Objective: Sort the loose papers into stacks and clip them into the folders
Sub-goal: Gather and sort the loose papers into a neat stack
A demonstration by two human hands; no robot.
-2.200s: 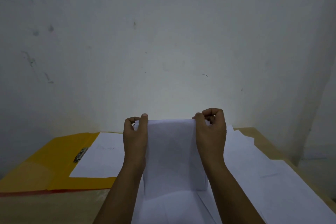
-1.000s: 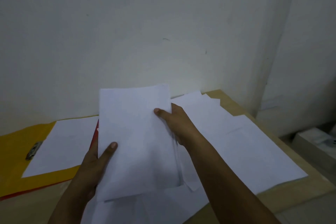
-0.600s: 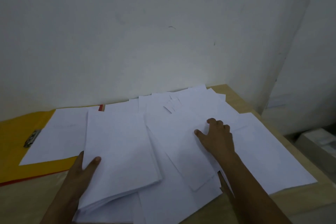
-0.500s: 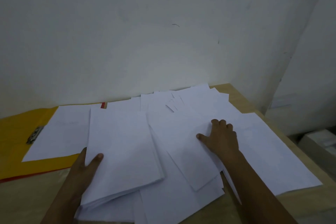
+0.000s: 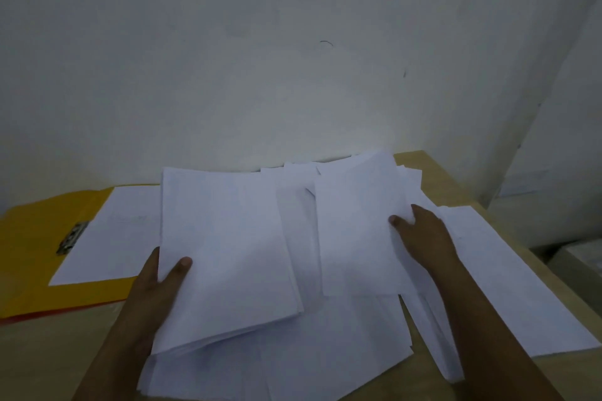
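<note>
White plaster wall (image 5: 293, 75) backs a light wooden table (image 5: 49, 352) in dim light. On the table's left side lies an open yellow folder (image 5: 29, 257); its metal clip (image 5: 72, 238) sits beside a single white sheet (image 5: 107, 238) resting on the folder.

Left hand (image 5: 153, 296) grips a thick stack of white papers (image 5: 224, 254) at its lower left edge, thumb on top, fingers presumably beneath. The stack is raised slightly above the loose papers (image 5: 325, 352) spread over the table centre.

Right hand (image 5: 423, 238) pinches the right edge of a thinner sheaf (image 5: 355, 231), thumb on its upper face; the sheaf is lifted and tilted. More sheets (image 5: 521, 286) lie flat along the table's right side.
</note>
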